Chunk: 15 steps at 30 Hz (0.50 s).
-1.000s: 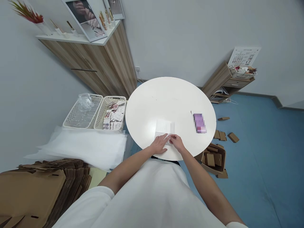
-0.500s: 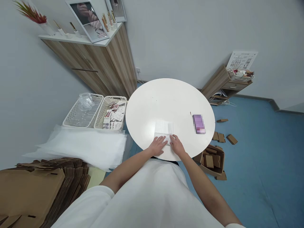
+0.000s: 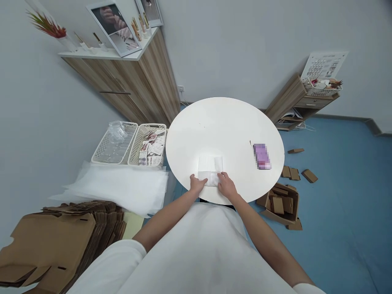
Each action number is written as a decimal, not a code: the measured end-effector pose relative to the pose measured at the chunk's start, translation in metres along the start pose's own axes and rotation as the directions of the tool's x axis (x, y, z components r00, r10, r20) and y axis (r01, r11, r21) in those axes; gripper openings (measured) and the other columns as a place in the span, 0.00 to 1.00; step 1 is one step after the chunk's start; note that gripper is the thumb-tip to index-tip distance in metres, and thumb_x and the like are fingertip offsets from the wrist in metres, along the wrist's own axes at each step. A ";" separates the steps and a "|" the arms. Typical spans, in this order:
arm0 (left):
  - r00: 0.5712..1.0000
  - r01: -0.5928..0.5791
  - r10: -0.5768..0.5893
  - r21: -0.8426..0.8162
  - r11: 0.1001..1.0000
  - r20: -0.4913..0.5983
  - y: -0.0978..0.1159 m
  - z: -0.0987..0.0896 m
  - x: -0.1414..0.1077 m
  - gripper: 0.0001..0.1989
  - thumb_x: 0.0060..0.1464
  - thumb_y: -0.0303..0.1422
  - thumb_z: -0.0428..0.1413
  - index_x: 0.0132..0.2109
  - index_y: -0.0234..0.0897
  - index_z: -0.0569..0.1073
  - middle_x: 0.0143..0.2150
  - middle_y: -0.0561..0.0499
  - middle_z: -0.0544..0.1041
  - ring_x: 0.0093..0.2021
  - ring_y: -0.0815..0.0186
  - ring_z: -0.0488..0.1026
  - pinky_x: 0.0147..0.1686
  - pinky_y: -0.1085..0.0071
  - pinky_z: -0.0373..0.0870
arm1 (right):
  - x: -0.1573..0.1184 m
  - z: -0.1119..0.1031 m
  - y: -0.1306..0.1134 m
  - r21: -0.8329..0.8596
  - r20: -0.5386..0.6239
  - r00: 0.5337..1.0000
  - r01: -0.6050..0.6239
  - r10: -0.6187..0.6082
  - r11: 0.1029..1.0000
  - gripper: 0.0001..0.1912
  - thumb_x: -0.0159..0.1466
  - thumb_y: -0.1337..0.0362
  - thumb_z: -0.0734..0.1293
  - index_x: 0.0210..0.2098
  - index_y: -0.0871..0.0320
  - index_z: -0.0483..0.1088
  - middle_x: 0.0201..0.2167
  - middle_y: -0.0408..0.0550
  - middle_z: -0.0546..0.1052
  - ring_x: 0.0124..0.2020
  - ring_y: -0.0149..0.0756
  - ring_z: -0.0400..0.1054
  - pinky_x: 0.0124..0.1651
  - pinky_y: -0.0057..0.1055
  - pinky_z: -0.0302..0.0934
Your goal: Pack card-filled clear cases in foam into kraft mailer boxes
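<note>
Sheet (image 3: 207, 164), white and folded, lies at lower centre of frame, where left hand (image 3: 197, 184) and right hand (image 3: 227, 185) touch its 2 sides, probably keeping it flat; whether they grasp, I cannot tell.

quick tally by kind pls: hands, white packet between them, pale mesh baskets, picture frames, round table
Left hand and right hand: 2
White packet: 1
Pale mesh baskets: 3
Picture frames: 2
Round table: 1
Total: 9
</note>
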State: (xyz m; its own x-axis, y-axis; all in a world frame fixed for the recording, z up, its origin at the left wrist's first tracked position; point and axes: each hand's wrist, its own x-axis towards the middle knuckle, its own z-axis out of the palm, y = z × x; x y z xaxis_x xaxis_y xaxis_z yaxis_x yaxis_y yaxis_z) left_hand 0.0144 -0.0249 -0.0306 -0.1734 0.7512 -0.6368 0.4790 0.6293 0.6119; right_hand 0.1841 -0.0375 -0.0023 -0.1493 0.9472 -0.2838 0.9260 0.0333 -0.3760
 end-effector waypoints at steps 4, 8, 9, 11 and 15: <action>0.994 -0.027 0.024 0.033 0.999 0.104 0.006 -0.012 0.003 0.23 0.48 0.42 0.52 0.49 0.37 0.59 0.44 0.44 0.70 0.39 0.64 0.70 0.30 0.71 0.66 | 0.000 0.001 0.001 0.038 -0.006 1.000 0.001 -0.001 0.999 0.24 0.56 0.68 0.56 0.53 0.56 0.54 0.55 0.53 0.56 0.37 0.37 0.65 0.35 0.31 0.59; 0.993 -0.067 0.058 0.089 0.994 0.103 0.010 -0.022 0.005 0.07 0.46 0.35 0.53 0.31 0.36 0.65 0.31 0.51 0.70 0.31 0.67 0.69 0.26 0.73 0.63 | 0.000 0.002 0.002 0.048 0.023 0.999 -0.025 0.024 0.999 0.25 0.57 0.68 0.57 0.54 0.56 0.53 0.55 0.53 0.55 0.39 0.37 0.65 0.36 0.31 0.59; 0.993 -0.080 0.072 0.083 0.993 0.094 0.011 -0.022 0.005 0.06 0.45 0.34 0.53 0.29 0.36 0.64 0.29 0.52 0.69 0.29 0.68 0.68 0.25 0.74 0.62 | 0.000 0.002 0.003 0.044 0.026 0.999 -0.031 0.030 0.999 0.25 0.57 0.68 0.57 0.54 0.56 0.53 0.55 0.53 0.55 0.39 0.36 0.65 0.37 0.31 0.59; 0.988 -0.125 0.121 0.033 0.992 0.097 0.012 -0.022 0.005 0.07 0.44 0.33 0.54 0.25 0.36 0.63 0.25 0.54 0.67 0.25 0.70 0.66 0.23 0.75 0.60 | 0.000 0.003 0.003 0.039 0.020 0.999 -0.035 0.034 0.999 0.25 0.57 0.68 0.57 0.55 0.56 0.53 0.56 0.53 0.55 0.41 0.36 0.64 0.38 0.30 0.59; 0.967 -0.206 0.212 -0.054 0.977 0.144 0.016 -0.016 0.002 0.06 0.43 0.30 0.54 0.24 0.35 0.62 0.21 0.56 0.64 0.22 0.73 0.64 0.22 0.77 0.60 | -0.001 0.006 0.000 0.058 0.000 0.999 -0.040 0.040 0.997 0.24 0.57 0.68 0.57 0.54 0.56 0.54 0.56 0.52 0.55 0.42 0.36 0.64 0.39 0.30 0.59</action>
State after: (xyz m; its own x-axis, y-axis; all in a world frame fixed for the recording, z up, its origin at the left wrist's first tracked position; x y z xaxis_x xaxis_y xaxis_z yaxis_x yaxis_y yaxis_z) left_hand 0.0081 -0.0099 -0.0141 0.0579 0.8310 -0.5533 0.4577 0.4704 0.7544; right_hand 0.1821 -0.0404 -0.0075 -0.1117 0.9478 -0.2986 0.9094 -0.0236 -0.4152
